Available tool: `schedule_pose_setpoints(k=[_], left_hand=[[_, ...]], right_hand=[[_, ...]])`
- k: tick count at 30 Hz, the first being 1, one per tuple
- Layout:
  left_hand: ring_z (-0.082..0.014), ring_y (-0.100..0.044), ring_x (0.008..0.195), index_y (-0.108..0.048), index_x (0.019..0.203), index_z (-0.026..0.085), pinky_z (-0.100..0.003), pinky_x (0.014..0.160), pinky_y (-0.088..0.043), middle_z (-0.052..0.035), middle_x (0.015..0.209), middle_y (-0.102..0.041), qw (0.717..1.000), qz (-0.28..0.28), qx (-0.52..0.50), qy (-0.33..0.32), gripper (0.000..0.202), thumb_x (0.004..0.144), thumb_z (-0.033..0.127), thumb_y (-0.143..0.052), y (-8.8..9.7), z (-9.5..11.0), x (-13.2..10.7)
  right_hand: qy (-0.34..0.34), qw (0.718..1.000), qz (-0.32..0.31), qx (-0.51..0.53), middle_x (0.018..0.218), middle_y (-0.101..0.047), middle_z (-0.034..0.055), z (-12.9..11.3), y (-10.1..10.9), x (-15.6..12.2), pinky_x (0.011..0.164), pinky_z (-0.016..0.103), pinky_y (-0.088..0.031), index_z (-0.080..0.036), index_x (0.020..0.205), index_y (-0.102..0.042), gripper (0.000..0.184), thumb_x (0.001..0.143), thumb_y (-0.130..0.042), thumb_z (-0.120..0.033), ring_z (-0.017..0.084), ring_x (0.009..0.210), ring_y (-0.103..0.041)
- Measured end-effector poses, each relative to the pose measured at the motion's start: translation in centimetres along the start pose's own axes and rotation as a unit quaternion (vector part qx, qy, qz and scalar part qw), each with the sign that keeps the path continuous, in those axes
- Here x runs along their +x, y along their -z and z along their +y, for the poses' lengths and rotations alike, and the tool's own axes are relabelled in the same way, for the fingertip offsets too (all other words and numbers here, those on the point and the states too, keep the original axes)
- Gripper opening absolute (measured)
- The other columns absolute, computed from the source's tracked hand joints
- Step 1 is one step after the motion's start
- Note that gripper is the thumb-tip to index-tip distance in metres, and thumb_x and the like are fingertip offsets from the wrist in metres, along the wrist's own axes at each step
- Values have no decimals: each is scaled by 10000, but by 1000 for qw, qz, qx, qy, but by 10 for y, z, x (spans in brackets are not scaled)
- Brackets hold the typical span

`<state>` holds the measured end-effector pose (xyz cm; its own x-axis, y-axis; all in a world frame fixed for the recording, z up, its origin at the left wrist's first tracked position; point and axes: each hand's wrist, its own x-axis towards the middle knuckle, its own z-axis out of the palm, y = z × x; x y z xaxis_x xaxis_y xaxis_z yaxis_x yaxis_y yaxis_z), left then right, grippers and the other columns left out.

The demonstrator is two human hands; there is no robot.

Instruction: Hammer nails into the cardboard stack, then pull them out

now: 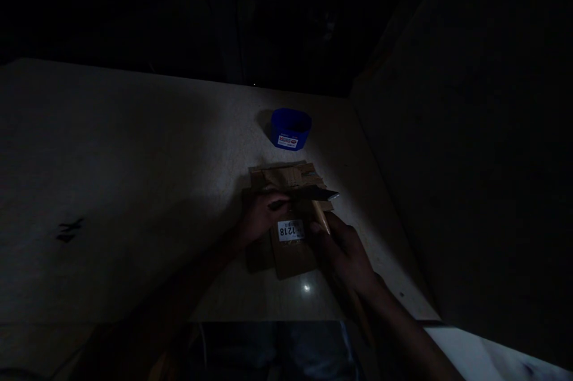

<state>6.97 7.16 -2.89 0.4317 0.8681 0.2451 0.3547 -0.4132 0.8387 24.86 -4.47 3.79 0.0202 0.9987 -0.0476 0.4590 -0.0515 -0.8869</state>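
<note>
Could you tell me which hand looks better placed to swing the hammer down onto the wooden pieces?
The right hand, probably: it grips the hammer's wooden handle, head above the wooden pieces. The left hand rests on the cardboard box, steadying it.

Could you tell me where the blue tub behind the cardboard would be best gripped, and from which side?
Grip the blue tub across its open rim from above. It stands upright and apart on the table, with the cardboard and both hands nearer the camera, so a reach over them from the near side seems easiest.
</note>
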Motion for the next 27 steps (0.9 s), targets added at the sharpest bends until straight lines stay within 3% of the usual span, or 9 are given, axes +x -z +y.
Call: schedule_pose_setpoints(k=[6, 13, 19, 23, 27], left_hand=[[-154, -653, 820, -754, 793, 191, -277, 770, -539, -35, 874, -685, 999, -23, 36, -8, 120, 790, 111, -665, 4, 3, 3], [-149, -651, 787, -758, 771, 192, -267, 745, -529, -35, 864, -690, 999, -12, 41, -22, 122, 800, 130, -657, 2, 0, 3], [-149, -660, 775, -762, 754, 202, -253, 725, -520, -19, 825, -702, 999, -6, 35, -10, 136, 770, 103, -670, 3, 3, 4], [-147, -655, 745, -748, 707, 197, -248, 696, -515, -13, 781, -699, 1000, 0, 25, 0, 125, 755, 107, -675, 1, 3, 5], [-152, -665, 755, -755, 742, 200, -253, 690, -522, -18, 794, -714, 1000, -4, 12, 13, 126, 772, 133, -653, 1, 2, 5]], right_hand=[[24, 1000, -10, -4, 744, -693, 20, -6, 1, -4, 576, 254, -468, -198, 1075, -659, 319, 977, -465, -432, 189, 671, -651], [-14, 999, -49, -12, 842, -725, 47, 3, -5, 2, 623, 271, -472, -180, 1064, -660, 328, 977, -470, -433, 200, 724, -668], [-1, 1000, -21, -7, 782, -696, 36, 1, -5, 1, 577, 259, -440, -166, 1064, -647, 334, 968, -458, -424, 189, 675, -644], [-7, 999, -43, -25, 794, -695, 41, 2, -7, 4, 618, 278, -454, -175, 1032, -652, 295, 968, -463, -393, 197, 695, -648], [-22, 997, 4, 79, 706, -639, 3, 4, -11, -2, 515, 242, -421, -187, 936, -621, 259, 947, -529, -429, 149, 578, -585]])
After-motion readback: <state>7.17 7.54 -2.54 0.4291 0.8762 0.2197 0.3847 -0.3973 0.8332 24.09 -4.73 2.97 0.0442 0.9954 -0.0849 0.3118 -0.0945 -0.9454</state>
